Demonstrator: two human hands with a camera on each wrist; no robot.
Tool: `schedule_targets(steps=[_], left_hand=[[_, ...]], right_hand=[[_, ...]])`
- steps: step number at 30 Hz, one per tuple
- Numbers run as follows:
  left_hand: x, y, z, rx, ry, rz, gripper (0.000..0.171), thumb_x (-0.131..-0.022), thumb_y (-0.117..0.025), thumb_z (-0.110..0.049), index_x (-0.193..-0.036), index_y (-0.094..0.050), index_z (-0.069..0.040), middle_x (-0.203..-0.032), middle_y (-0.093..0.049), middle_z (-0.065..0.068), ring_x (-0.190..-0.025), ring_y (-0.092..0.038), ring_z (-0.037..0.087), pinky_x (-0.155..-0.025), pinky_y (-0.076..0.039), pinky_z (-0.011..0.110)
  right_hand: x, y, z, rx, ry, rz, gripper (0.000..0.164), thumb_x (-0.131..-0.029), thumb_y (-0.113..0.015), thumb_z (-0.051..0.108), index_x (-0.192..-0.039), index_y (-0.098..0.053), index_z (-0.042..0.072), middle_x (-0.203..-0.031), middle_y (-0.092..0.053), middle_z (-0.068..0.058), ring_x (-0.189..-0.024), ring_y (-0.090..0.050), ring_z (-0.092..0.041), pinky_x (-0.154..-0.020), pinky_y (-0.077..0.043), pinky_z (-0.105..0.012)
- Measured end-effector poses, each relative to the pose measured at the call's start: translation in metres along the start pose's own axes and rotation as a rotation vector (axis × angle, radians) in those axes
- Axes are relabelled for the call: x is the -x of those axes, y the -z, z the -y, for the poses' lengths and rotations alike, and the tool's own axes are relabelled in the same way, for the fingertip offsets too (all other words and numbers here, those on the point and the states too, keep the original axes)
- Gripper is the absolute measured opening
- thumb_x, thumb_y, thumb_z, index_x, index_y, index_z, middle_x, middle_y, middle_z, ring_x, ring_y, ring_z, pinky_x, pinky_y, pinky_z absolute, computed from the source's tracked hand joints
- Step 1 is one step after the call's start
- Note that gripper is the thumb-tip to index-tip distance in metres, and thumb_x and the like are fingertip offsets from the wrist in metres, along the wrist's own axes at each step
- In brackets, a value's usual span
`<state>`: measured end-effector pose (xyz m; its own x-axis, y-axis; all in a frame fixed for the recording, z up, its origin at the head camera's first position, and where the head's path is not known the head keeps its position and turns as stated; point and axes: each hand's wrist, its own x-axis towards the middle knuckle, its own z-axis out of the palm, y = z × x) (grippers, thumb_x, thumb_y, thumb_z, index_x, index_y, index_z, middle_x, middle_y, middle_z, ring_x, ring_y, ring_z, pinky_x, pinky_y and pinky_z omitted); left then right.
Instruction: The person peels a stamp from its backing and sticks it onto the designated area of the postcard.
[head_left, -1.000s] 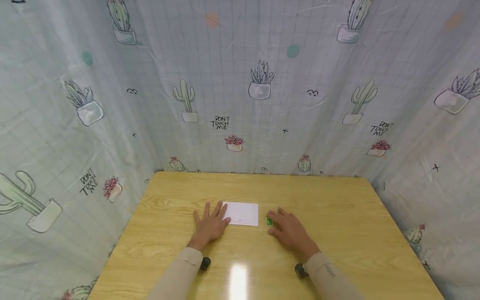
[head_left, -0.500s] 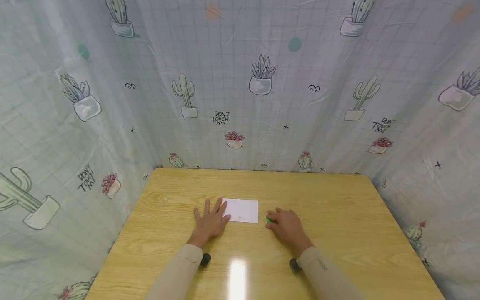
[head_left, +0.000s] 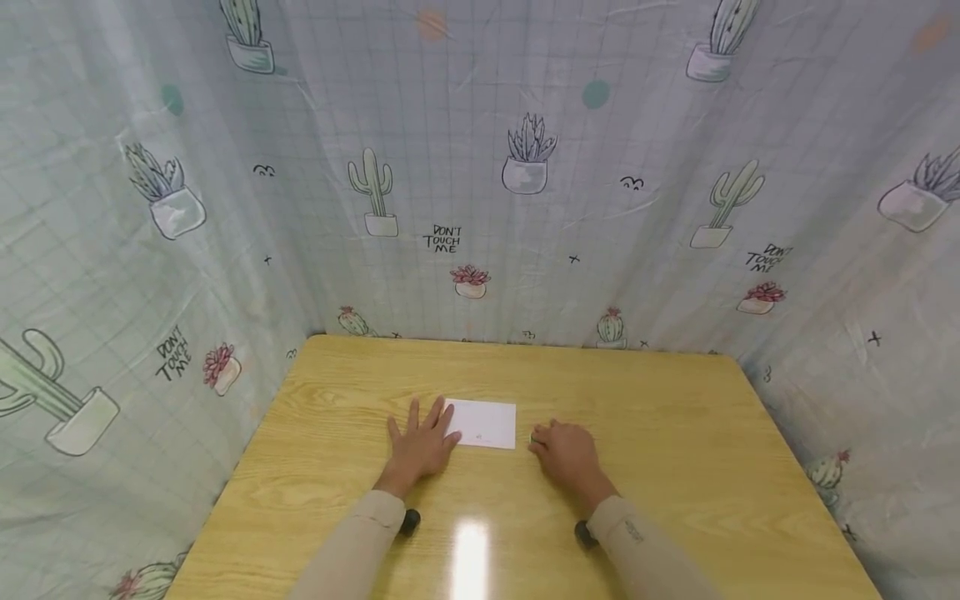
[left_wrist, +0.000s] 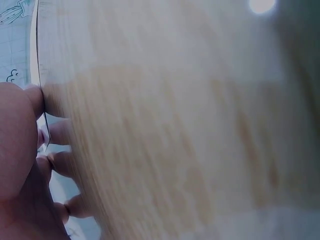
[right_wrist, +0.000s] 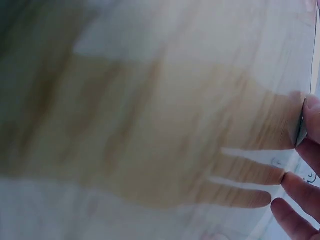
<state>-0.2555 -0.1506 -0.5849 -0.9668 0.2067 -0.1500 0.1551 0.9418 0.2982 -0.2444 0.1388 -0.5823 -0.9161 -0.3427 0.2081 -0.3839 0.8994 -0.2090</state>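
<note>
A white envelope [head_left: 483, 423] with a small faint mark near its lower edge lies flat on the wooden table. My left hand [head_left: 418, 446] rests with spread fingers on the envelope's left edge, thumb and index finger over the paper. To the right of the envelope, my right hand [head_left: 570, 454] pinches a small thin green stamp [head_left: 532, 439] between thumb and fingertips. The fingers cover most of it in the head view. Seen from the right wrist, the stamp [right_wrist: 301, 127] stands tilted, one edge at the table. Only part of the left hand [left_wrist: 17, 145] shows in the left wrist view.
The wooden table [head_left: 637, 400] reaches back to a curtain [head_left: 480, 208] printed with cacti, which also hangs at both sides. A bright light reflection lies on the table between the forearms. Each wrist bears a small black camera.
My right hand's fingers have closed from a loose reach over the green stamp to a pinch on it, hiding most of it. The left hand and the envelope stay in place.
</note>
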Motion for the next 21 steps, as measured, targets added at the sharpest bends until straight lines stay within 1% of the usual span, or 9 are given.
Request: schedule_targets(steps=[2,4,8,11,12,14,16,18,21], left_hand=[[0.001,0.0,0.0,-0.005,-0.002,0.0,0.063,-0.111,-0.036,-0.053,-0.167,-0.028,-0.025,-0.177,-0.017,0.0,-0.163,-0.005,0.046,-0.117,-0.001,0.085],[0.002,0.0,0.0,-0.006,-0.004,0.005,0.063,-0.111,-0.036,-0.053,-0.167,-0.028,-0.025,-0.177,-0.017,0.0,-0.163,-0.006,0.046,-0.117,-0.001,0.086],[0.004,-0.001,0.001,-0.008,-0.004,0.002,0.063,-0.111,-0.037,-0.052,-0.167,-0.028,-0.025,-0.177,-0.017,0.001,-0.163,-0.006,0.046,-0.117,-0.001,0.086],[0.004,-0.002,0.001,-0.004,0.0,0.0,0.063,-0.111,-0.037,-0.052,-0.167,-0.028,-0.025,-0.177,-0.017,0.001,-0.163,-0.006,0.046,-0.117,0.0,0.086],[0.004,-0.002,0.001,-0.004,0.003,-0.001,0.063,-0.111,-0.037,-0.052,-0.167,-0.028,-0.025,-0.177,-0.017,0.0,-0.163,-0.005,0.046,-0.117,0.0,0.086],[0.004,-0.002,0.001,-0.009,0.006,0.0,0.063,-0.111,-0.036,-0.053,-0.167,-0.027,-0.026,-0.177,-0.015,0.0,-0.163,-0.004,0.046,-0.117,0.0,0.085],[0.003,-0.003,0.001,-0.009,0.003,-0.002,0.062,-0.111,-0.036,-0.052,-0.167,-0.027,-0.026,-0.177,-0.015,-0.001,-0.163,-0.004,0.046,-0.117,0.0,0.085],[0.001,-0.003,0.002,-0.001,-0.001,-0.002,0.062,-0.111,-0.036,-0.052,-0.167,-0.027,-0.026,-0.177,-0.016,0.0,-0.163,-0.004,0.046,-0.117,0.001,0.085],[0.0,-0.002,0.003,0.012,-0.005,-0.003,0.062,-0.111,-0.037,-0.052,-0.167,-0.029,-0.025,-0.177,-0.017,0.0,-0.163,-0.005,0.047,-0.116,0.001,0.086]], right_hand=[[0.001,0.0,0.002,0.011,0.01,-0.002,0.016,-0.096,-0.075,0.029,-0.089,-0.078,0.015,-0.115,-0.08,-0.007,-0.111,-0.076,-0.035,-0.089,-0.061,-0.052],[0.001,0.001,0.003,0.013,0.019,0.0,0.02,-0.096,-0.075,0.028,-0.081,-0.073,0.016,-0.114,-0.081,-0.007,-0.108,-0.077,-0.035,-0.087,-0.062,-0.051],[0.001,0.004,0.005,0.005,0.025,-0.003,0.02,-0.096,-0.075,0.026,-0.078,-0.073,0.018,-0.108,-0.082,-0.005,-0.089,-0.078,-0.028,-0.076,-0.061,-0.043],[-0.001,0.005,0.004,0.002,0.018,0.014,0.022,-0.097,-0.074,0.025,-0.076,-0.07,0.019,-0.097,-0.082,-0.005,-0.072,-0.07,-0.02,-0.066,-0.055,-0.038],[-0.001,0.005,0.004,-0.006,0.017,0.02,0.024,-0.097,-0.074,0.025,-0.075,-0.069,0.019,-0.094,-0.081,-0.005,-0.069,-0.068,-0.019,-0.065,-0.054,-0.037],[-0.003,0.006,0.002,-0.016,0.022,0.019,0.023,-0.097,-0.074,0.023,-0.076,-0.069,0.018,-0.091,-0.08,-0.005,-0.068,-0.066,-0.018,-0.064,-0.054,-0.037],[-0.005,0.006,0.0,-0.03,0.03,0.014,0.021,-0.098,-0.073,0.021,-0.077,-0.071,0.017,-0.091,-0.081,-0.004,-0.07,-0.069,-0.02,-0.066,-0.056,-0.039],[-0.006,0.006,-0.003,-0.048,0.031,0.011,0.02,-0.098,-0.073,0.02,-0.078,-0.072,0.016,-0.092,-0.081,-0.003,-0.074,-0.072,-0.022,-0.069,-0.059,-0.042],[-0.01,0.005,-0.007,-0.081,0.016,0.027,0.018,-0.098,-0.072,0.019,-0.08,-0.074,0.018,-0.089,-0.08,0.002,-0.077,-0.072,-0.018,-0.076,-0.06,-0.041]])
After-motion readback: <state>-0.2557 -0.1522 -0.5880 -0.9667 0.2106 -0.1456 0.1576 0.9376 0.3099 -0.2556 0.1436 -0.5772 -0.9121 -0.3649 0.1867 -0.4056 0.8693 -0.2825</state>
